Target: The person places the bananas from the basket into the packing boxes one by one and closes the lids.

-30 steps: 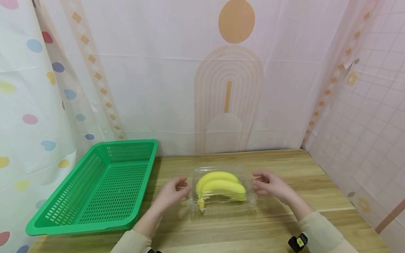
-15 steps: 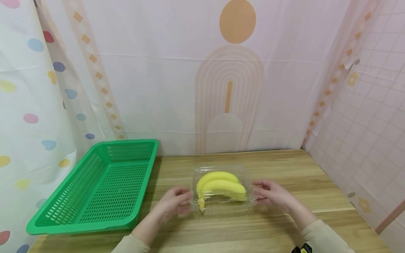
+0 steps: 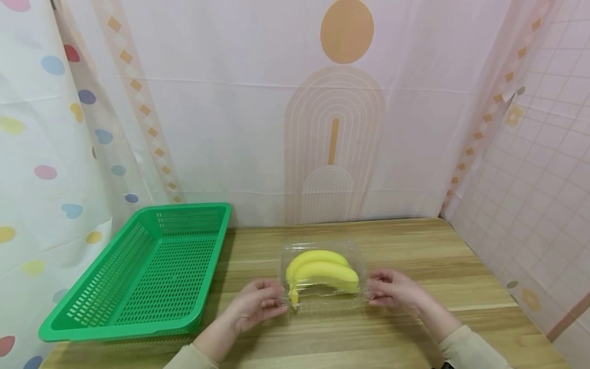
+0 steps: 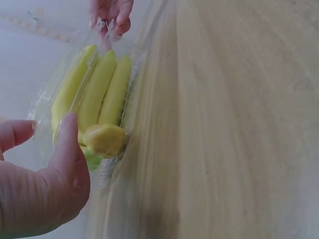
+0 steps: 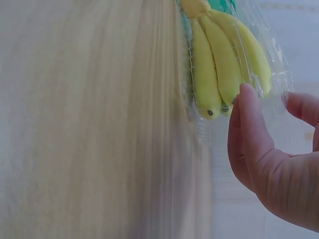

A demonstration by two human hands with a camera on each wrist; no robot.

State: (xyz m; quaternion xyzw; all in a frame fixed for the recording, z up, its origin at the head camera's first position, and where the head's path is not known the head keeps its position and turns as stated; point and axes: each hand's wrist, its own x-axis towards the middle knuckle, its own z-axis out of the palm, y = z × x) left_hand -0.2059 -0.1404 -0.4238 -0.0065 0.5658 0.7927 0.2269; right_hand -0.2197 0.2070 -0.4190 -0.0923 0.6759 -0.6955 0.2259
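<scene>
A clear plastic clamshell container [image 3: 324, 306] rests on the wooden table, its lid down over a bunch of yellow bananas [image 3: 324, 271]. At the container's front left corner, my left hand [image 3: 258, 303] holds the plastic edge between thumb and fingers. My right hand [image 3: 398, 293] does the same at the front right corner. Through the left wrist view, the bananas [image 4: 99, 89] lie behind the clear wall, stem end toward the left hand [image 4: 45, 189]. In the right wrist view, dark banana tips point toward the right hand [image 5: 274, 154], whose thumb and finger lie against the rim.
To the left, a green slotted plastic basket [image 3: 209, 287] stands on the wooden table [image 3: 415, 328]. A patterned curtain [image 3: 230, 128] hangs behind the table's back edge, with more cloth along both sides.
Both hands have come in from beside the container and slid forward to its front corners, where their fingers now meet the plastic. The container and basket have stayed in place.
</scene>
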